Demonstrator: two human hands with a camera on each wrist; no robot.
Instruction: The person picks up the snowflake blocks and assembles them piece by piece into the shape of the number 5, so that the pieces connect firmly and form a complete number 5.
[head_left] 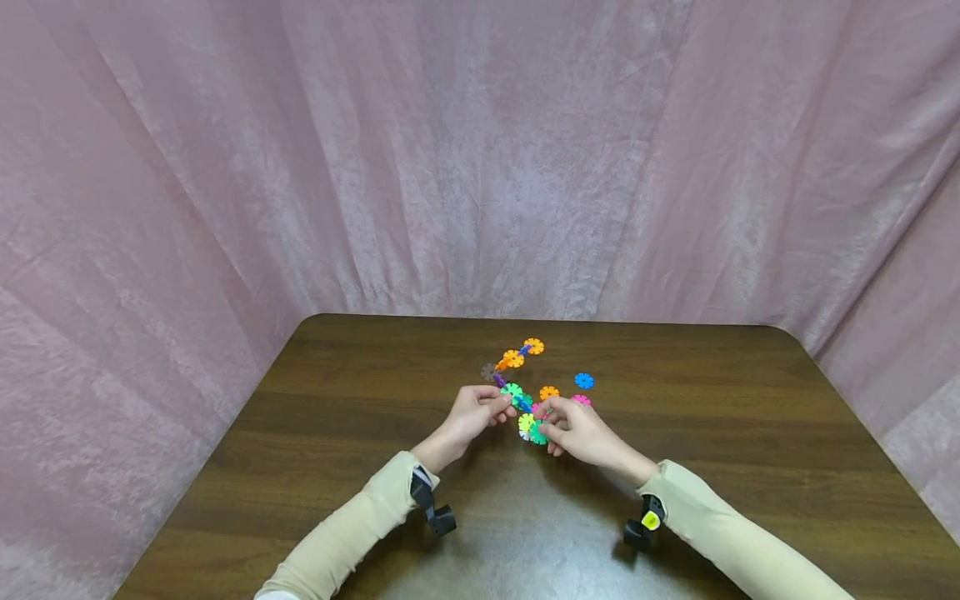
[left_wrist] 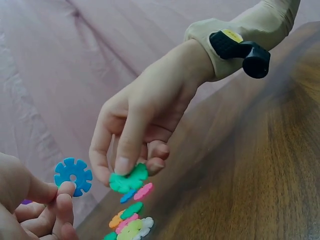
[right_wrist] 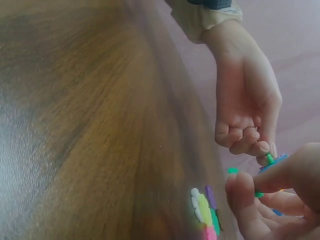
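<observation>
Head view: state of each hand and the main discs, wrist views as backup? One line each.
Left hand: pinching the chain near its closest end
Right hand: pinching a green disc
Green disc: held, apart from the chain
Chain: looks joined, several discs long
Blue disc: loose, flat on the table
Yellow disc: overlapping a white disc

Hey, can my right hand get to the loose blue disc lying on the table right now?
Probably yes: the blue disc lies uncovered just beyond your right hand. That hand pinches a green disc, though, so it would likely need to let that go first.
</observation>
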